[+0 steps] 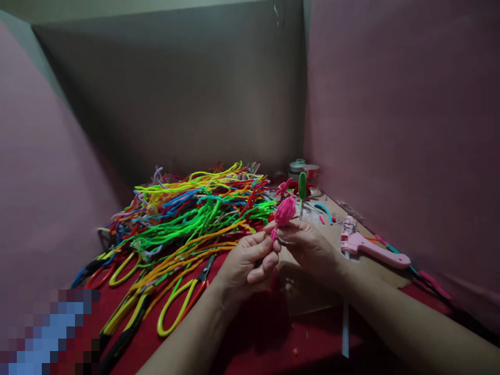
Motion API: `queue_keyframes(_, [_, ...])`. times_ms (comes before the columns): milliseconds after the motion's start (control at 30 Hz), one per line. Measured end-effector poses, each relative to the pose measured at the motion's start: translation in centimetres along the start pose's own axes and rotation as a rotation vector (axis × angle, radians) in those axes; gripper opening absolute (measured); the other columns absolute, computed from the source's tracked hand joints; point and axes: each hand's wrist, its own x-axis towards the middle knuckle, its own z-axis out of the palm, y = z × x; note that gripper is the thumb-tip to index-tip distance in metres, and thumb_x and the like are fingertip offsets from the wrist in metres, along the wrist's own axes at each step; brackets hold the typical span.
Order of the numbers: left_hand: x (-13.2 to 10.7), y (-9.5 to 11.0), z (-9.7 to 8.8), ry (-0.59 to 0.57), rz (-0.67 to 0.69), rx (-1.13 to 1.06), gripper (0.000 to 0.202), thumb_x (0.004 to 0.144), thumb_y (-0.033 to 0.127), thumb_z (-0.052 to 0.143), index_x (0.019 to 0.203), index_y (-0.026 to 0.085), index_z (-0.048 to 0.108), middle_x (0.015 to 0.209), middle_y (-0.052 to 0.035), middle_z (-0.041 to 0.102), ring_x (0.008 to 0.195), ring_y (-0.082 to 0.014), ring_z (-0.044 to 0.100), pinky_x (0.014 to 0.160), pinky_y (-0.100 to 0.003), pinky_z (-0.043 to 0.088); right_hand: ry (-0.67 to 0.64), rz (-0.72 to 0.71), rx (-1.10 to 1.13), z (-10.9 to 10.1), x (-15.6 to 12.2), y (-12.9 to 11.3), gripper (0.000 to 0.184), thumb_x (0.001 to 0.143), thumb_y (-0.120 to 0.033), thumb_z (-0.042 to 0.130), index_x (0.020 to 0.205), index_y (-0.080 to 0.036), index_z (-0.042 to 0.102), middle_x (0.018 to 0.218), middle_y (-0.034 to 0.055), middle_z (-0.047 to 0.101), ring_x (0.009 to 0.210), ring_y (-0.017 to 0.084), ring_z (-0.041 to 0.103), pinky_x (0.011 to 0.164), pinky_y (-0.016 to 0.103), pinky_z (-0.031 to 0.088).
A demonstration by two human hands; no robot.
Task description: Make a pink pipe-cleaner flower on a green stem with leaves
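In front of me, above the table, is a pink pipe cleaner flower (285,211) with a fuzzy, rounded head. My left hand (250,258) pinches its narrow lower end between thumb and fingers. Just below the head, my right hand (310,250) closes on the same flower; some of its fingertips are hidden behind it. A green leaf-shaped pipe cleaner piece (302,186) on a thin stem rises beyond the right hand, and I cannot tell whether that hand touches it. Farther back lies another pink pipe cleaner shape (283,187).
A large heap of coloured pipe cleaners (195,208) fills the left and back. Scissors (182,307) and yellow-black pliers (130,315) lie on the red cloth (258,333). At right, a pink glue gun (371,249) with a glue stick rests on cardboard (312,297).
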Motion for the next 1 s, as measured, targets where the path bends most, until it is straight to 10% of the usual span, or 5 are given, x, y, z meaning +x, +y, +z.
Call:
queue_keyframes(167, [0.2, -0.2, 0.1, 0.004, 0.006, 0.042, 0.019, 0.082, 0.033, 0.054, 0.079, 0.014, 0.056, 0.047, 0.008, 0.044, 0.025, 0.0005, 0.016, 0.024, -0.013, 0.022, -0.01, -0.016, 0.009, -0.5, 0.1, 0.4, 0.005, 0.07, -0.019, 0.063, 0.068, -0.018, 0.067, 0.059, -0.0011, 0.058, 0.057, 0.011, 0.047, 0.062, 0.027, 0.035])
queue_keyframes(500, [0.5, -1.5, 0.2, 0.534, 0.558, 1.148, 0.013, 0.081, 0.027, 0.053, 0.071, 0.019, 0.058, 0.056, 0.0034, 0.049, 0.049, -0.0075, 0.043, 0.05, -0.019, 0.034, 0.156, -0.082, -0.167, -1.1, 0.5, 1.4, 0.008, 0.068, -0.024, 0.069, 0.073, -0.017, 0.066, 0.071, -0.0005, 0.058, 0.061, 0.01, 0.042, 0.056, 0.023, 0.034])
queue_keyframes(1000, [0.2, 0.0, 0.2, 0.119, 0.065, 0.093, 0.017, 0.081, 0.031, 0.056, 0.075, 0.015, 0.054, 0.05, 0.0083, 0.043, 0.028, 0.0003, 0.021, 0.025, -0.011, 0.023, 0.014, -0.003, -0.052, -0.7, 0.2, 0.6, 0.018, 0.073, -0.02, 0.062, 0.088, -0.018, 0.072, 0.065, -0.0007, 0.06, 0.061, 0.011, 0.05, 0.065, 0.027, 0.038])
